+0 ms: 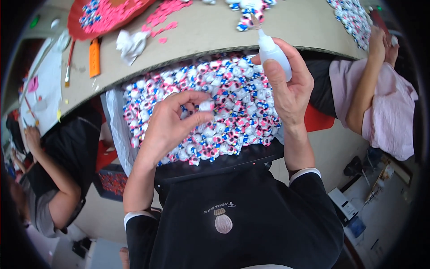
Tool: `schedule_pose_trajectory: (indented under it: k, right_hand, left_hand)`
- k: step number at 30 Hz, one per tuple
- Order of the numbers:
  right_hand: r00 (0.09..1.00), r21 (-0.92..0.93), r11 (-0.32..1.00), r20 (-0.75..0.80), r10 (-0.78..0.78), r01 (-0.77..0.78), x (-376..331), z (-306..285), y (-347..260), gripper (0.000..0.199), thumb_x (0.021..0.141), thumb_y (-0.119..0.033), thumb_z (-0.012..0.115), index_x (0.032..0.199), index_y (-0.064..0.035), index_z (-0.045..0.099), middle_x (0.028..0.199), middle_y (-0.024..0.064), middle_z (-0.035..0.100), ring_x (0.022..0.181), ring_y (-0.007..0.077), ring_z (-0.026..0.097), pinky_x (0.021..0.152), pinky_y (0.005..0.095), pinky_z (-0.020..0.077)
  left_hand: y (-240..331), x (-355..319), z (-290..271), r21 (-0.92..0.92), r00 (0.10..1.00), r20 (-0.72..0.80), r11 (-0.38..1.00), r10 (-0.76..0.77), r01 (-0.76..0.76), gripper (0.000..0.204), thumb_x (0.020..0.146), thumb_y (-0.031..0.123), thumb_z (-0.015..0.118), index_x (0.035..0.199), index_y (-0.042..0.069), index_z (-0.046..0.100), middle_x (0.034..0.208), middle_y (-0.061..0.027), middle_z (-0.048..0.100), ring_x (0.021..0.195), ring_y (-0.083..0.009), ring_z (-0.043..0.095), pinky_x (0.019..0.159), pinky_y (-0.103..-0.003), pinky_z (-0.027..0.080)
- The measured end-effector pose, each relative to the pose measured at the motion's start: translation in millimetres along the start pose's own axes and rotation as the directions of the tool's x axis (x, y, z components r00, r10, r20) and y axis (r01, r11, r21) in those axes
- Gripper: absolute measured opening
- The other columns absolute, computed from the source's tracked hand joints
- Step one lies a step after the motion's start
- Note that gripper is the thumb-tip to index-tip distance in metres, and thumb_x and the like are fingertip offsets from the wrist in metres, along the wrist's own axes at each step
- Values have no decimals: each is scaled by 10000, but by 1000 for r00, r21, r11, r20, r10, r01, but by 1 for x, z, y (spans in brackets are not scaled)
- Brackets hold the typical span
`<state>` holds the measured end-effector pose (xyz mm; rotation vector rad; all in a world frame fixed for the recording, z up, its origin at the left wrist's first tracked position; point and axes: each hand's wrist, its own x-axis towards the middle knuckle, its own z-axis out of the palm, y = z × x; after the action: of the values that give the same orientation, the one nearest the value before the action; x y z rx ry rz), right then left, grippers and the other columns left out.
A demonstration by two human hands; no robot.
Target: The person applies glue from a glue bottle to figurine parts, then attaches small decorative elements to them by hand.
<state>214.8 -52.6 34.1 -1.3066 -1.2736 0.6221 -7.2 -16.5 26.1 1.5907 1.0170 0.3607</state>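
Observation:
My left hand point(172, 120) pinches one small white bead-like piece point(206, 106) between thumb and fingers, just above a heap of small pink, white and blue pieces point(237, 96) lying in a tray on my lap. My right hand point(289, 85) grips a small white squeeze bottle point(272, 50) upright, its thin nozzle pointing up and away, to the right of the heap and near the table edge.
A beige table point(210, 31) curves ahead with a red tray of pink pieces point(105, 15), crumpled white paper point(130, 44), an orange cutter point(94, 57) and more pieces point(354, 18). One person in black sits at left point(58, 179), another in pink at right point(380, 107).

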Motion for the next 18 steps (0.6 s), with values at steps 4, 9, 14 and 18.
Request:
schedule_pose_trajectory:
  k: [4,9,14,18]
  right_hand:
    - [995,66,998,-92,27,-21,5,-12,-1,333,879,-176,640,1144,8,560,860,60,657,759,77,593,670,198,462]
    - [983,61,997,-175,57,-47,4,-22,-5,346,906,-203,599,1164,20,544,845,62,655,756,74,576,663,194,439]
    - [986,8,1000,-165,19,-18,4,-28,-2,364,918,-203,579,1188,36,524,864,64,645,768,77,569,679,192,425]
    - [988,145,989,-147,51,-29,4,-20,-7,331,840,-178,685,1094,9,585,879,65,639,787,78,588,662,192,447]
  left_hand:
    - [30,29,7,194,985,-75,971,154,-137,313,726,218,748,936,6,653,873,-95,654,701,-174,561,669,-301,470]
    - [56,109,35,550,754,-313,757,578,-352,315,773,201,697,998,5,598,870,-114,629,789,-280,589,686,-380,466]
    - [54,122,43,562,832,-297,790,469,-245,405,782,197,690,1103,-9,551,865,-140,611,768,-285,585,674,-388,465]
    - [39,92,25,100,882,-309,935,355,-341,383,805,85,678,1151,-35,565,884,-92,593,756,-107,580,658,-240,476]
